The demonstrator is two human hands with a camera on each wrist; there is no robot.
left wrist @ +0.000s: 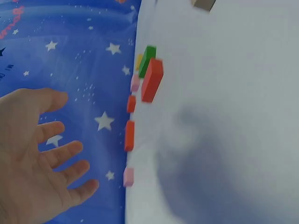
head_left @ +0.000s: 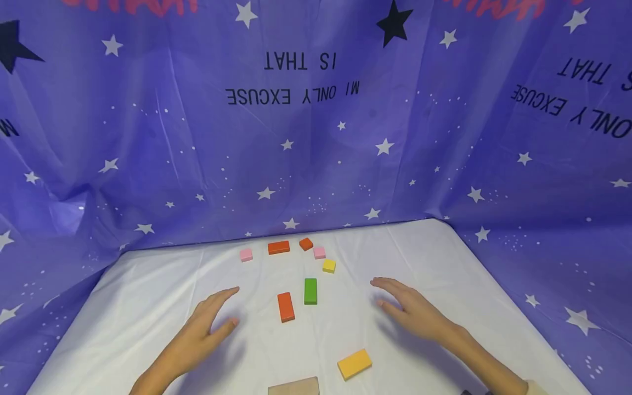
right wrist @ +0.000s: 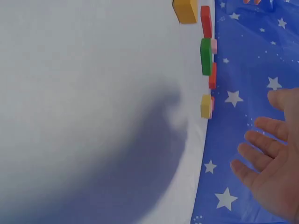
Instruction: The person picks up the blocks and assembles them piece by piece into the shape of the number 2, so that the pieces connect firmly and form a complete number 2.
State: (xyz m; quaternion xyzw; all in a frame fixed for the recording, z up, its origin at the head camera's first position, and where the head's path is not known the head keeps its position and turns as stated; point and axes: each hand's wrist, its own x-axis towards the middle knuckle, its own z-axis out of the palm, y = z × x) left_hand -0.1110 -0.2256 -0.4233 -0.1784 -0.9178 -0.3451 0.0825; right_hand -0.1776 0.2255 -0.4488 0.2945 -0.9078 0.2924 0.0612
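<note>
Both hands hover above a white-covered table with nothing in them. In the head view my left hand [head_left: 197, 334] is left of a red block [head_left: 286, 307], its fingers extended and thumb apart. Across from it, my right hand [head_left: 412, 310] hovers with fingers extended; a green block [head_left: 310, 291] lies to its left. Nearer the front edge are a yellow-orange block [head_left: 355, 364] and a tan wooden block [head_left: 294, 386], cut off by the frame. Farther back lie a small yellow block [head_left: 329, 266], two pink cubes [head_left: 246, 255], an orange-red block [head_left: 278, 247] and a small orange-red block [head_left: 306, 244].
A purple-blue cloth [head_left: 316, 137] with stars and lettering hangs behind the table and along its sides. The white table cover [head_left: 424, 258] has light creases, and the hands cast shadows on it.
</note>
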